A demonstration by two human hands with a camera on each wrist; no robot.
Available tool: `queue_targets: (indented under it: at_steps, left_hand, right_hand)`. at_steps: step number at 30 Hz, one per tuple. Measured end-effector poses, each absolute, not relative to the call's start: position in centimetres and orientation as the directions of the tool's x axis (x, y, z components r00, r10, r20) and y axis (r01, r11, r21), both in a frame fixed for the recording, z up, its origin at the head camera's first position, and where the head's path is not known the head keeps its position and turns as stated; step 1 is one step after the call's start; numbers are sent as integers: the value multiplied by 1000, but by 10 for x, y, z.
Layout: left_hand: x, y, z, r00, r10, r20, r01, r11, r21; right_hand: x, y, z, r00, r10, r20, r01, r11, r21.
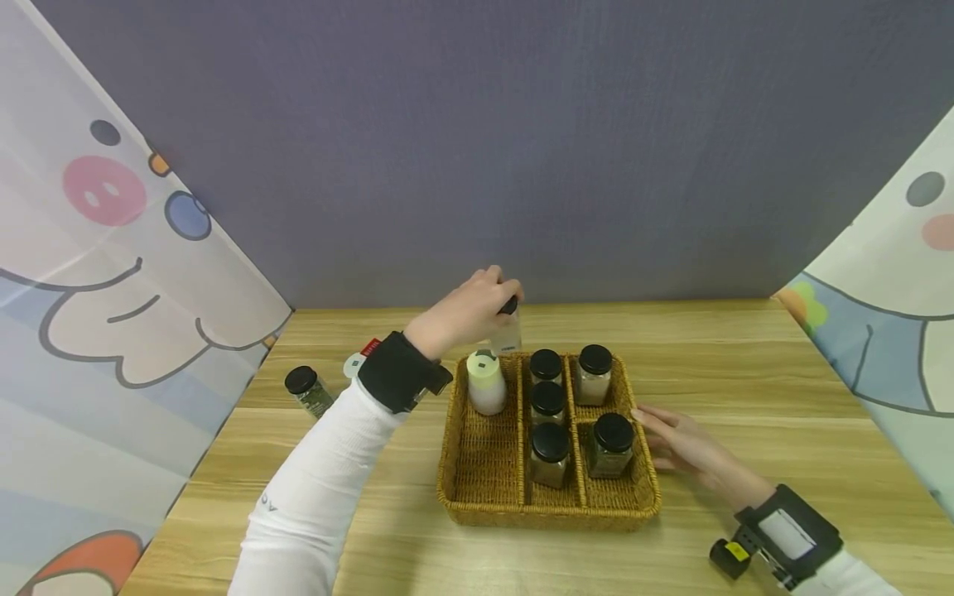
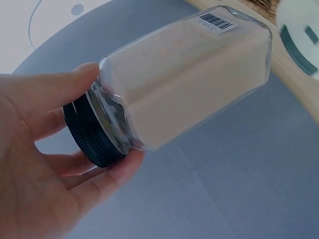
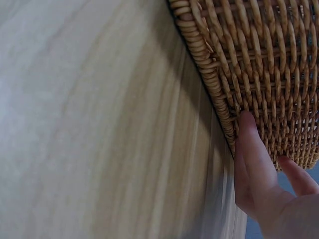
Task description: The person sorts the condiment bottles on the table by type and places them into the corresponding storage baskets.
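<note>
Left hand pinches glass jar around black lid and neck, aloft near far edge of table, by basket. Right hand, fingers extended, touches basket's right side. Jar: likely rigid, slick, breakable, modest weight; best held at neck.

"Where are we finding room?"
"We're seeing space in the left compartment of the basket, in front of the white bottle; three black-lidded jars are crowding the middle compartment."
</note>
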State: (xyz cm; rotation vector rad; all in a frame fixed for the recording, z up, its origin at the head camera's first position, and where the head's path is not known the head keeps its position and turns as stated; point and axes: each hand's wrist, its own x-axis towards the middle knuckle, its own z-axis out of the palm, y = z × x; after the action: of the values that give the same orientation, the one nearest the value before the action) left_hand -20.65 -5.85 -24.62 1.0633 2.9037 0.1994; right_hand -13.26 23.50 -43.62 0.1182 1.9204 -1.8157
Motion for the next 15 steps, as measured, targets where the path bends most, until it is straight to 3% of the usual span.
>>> queue_targets:
  at_steps: [15]
  left_hand:
    - [-195,-32,-239,-702,712,-10,708,699,97]
  right_hand:
    - [-130,231,-435,-875,-259,-408,392,113,-913]
